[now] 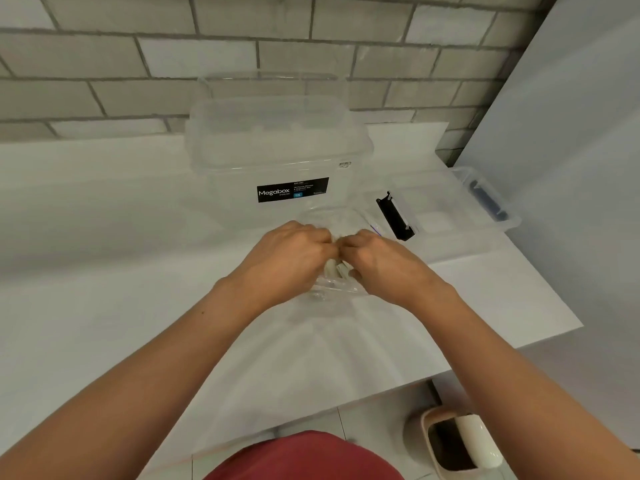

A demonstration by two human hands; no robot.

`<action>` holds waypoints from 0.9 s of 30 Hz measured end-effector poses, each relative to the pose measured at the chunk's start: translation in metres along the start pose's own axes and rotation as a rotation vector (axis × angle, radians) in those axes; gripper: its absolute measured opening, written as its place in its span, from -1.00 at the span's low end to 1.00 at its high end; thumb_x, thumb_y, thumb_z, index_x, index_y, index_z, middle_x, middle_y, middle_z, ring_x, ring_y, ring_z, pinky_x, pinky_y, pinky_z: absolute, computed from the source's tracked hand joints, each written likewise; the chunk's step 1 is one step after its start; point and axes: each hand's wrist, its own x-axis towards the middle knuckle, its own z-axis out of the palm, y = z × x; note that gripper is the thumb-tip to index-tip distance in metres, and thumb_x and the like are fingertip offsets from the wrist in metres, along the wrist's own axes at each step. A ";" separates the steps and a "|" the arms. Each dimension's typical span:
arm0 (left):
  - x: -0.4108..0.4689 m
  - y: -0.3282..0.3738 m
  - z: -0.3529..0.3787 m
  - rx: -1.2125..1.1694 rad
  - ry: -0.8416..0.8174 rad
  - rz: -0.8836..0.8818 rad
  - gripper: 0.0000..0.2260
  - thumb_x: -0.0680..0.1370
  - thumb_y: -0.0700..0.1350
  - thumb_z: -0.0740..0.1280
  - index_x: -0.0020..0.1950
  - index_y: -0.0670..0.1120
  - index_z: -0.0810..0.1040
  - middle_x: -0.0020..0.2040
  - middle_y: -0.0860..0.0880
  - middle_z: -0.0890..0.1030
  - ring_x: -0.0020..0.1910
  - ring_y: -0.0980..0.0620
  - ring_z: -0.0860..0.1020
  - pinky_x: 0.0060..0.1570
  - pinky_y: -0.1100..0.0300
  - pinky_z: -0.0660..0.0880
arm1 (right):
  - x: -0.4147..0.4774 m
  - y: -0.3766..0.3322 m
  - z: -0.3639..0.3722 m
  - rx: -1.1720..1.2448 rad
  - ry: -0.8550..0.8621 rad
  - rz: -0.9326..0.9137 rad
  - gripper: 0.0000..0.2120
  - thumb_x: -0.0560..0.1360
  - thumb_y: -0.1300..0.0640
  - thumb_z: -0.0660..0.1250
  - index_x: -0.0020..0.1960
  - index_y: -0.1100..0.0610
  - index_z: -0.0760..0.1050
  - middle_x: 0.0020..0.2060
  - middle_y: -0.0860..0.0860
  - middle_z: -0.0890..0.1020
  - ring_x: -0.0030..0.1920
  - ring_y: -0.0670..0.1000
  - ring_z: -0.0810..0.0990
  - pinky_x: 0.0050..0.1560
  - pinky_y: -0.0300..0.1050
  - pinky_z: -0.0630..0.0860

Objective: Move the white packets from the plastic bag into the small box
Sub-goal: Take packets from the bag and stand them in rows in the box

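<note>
Packets (337, 270), white, show inside the crumpled clear plastic bag (332, 289), pinched by left hand (291, 258) and right hand (379, 263).

Open room runs across the left half of the tabletop (104, 254), up to the brick wall (104, 81). At upper centre the large clear box (277, 157) stands close behind the left hand (291, 258) and right hand (384, 265), both gripping the plastic bag (332, 289). At right, a flat lid (436, 220) and the small box (485, 199) crowd the strip beside the white panel (571, 116).
</note>
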 end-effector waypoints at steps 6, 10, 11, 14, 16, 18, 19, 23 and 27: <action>-0.002 -0.030 0.017 0.095 -0.304 -0.096 -0.84 0.58 -0.02 0.28 -0.08 0.04 0.66 -0.24 0.02 0.65 -0.15 -0.06 0.58 0.03 0.15 0.32 | -0.002 -0.004 0.002 -0.184 -0.083 0.215 -0.75 0.64 0.03 0.19 0.28 0.02 0.49 -0.08 0.08 0.67 -0.09 0.19 0.64 -0.22 -0.09 0.36; -0.006 -0.042 0.011 0.046 -0.320 -0.042 -0.72 0.61 0.16 0.20 -0.01 0.08 0.66 -0.20 0.05 0.64 -0.08 -0.02 0.52 0.20 0.16 0.32 | 0.004 -0.008 -0.012 -0.141 -0.036 0.283 -0.63 0.58 -0.10 0.30 0.32 0.03 0.43 -0.02 0.07 0.68 0.00 0.20 0.63 -0.02 -0.05 0.49; -0.008 -0.046 0.011 -0.006 -0.290 -0.042 -0.73 0.60 0.18 0.22 0.03 0.11 0.66 -0.20 0.05 0.63 -0.08 -0.01 0.51 0.22 0.15 0.35 | 0.004 -0.008 -0.016 -0.122 -0.029 0.290 -0.59 0.56 -0.10 0.32 0.34 0.04 0.41 -0.01 0.07 0.67 0.02 0.20 0.62 -0.04 -0.06 0.44; -0.011 -0.051 0.014 -0.081 -0.315 -0.058 -0.70 0.52 0.26 0.29 0.11 0.13 0.63 -0.20 0.08 0.58 -0.08 0.01 0.48 0.16 0.12 0.44 | 0.005 -0.012 -0.020 -0.064 -0.081 0.320 -0.39 0.52 -0.11 0.41 0.46 0.08 0.32 -0.05 0.07 0.66 0.07 0.18 0.60 -0.11 -0.10 0.30; -0.010 -0.050 0.022 -0.084 -0.374 -0.052 -0.62 0.47 0.27 0.33 0.16 0.09 0.60 -0.12 0.08 0.57 -0.04 0.02 0.46 0.09 0.15 0.44 | 0.008 -0.015 -0.013 0.018 -0.121 0.349 -0.28 0.46 -0.13 0.50 0.50 0.08 0.30 0.05 0.04 0.66 0.12 0.14 0.60 -0.08 -0.10 0.39; -0.007 -0.049 0.030 -0.123 -0.387 -0.058 -0.51 0.44 0.23 0.39 0.30 0.05 0.53 0.03 0.06 0.57 0.07 0.00 0.47 0.10 0.17 0.41 | 0.010 -0.016 -0.001 0.111 -0.149 0.394 -0.27 0.42 -0.11 0.54 0.49 0.04 0.35 0.18 0.01 0.64 0.18 0.11 0.59 0.03 -0.07 0.51; -0.006 -0.048 0.034 -0.151 -0.376 -0.067 -0.44 0.43 0.21 0.42 0.38 0.04 0.47 0.10 0.05 0.55 0.13 -0.02 0.47 0.14 0.16 0.41 | 0.011 -0.015 0.004 0.144 -0.145 0.425 -0.33 0.43 -0.11 0.53 0.46 0.02 0.39 0.19 -0.01 0.64 0.19 0.09 0.59 0.06 -0.04 0.54; -0.001 -0.044 0.040 -0.209 -0.330 -0.104 -0.21 0.38 0.18 0.49 0.53 0.02 0.27 0.23 0.05 0.47 0.23 0.00 0.41 0.15 0.13 0.45 | 0.017 -0.019 0.016 0.202 0.053 0.604 -0.52 0.48 -0.25 0.41 0.30 -0.03 0.56 0.10 -0.03 0.69 0.13 0.10 0.64 0.04 -0.04 0.55; 0.004 -0.044 0.042 -0.306 -0.291 -0.171 -0.19 0.35 0.21 0.52 0.52 0.05 0.30 0.26 0.09 0.43 0.23 0.04 0.36 0.03 0.15 0.47 | 0.034 -0.028 0.028 0.024 0.054 0.603 -0.68 0.54 -0.17 0.32 0.16 -0.01 0.62 0.01 -0.03 0.70 0.05 0.09 0.66 0.00 -0.06 0.45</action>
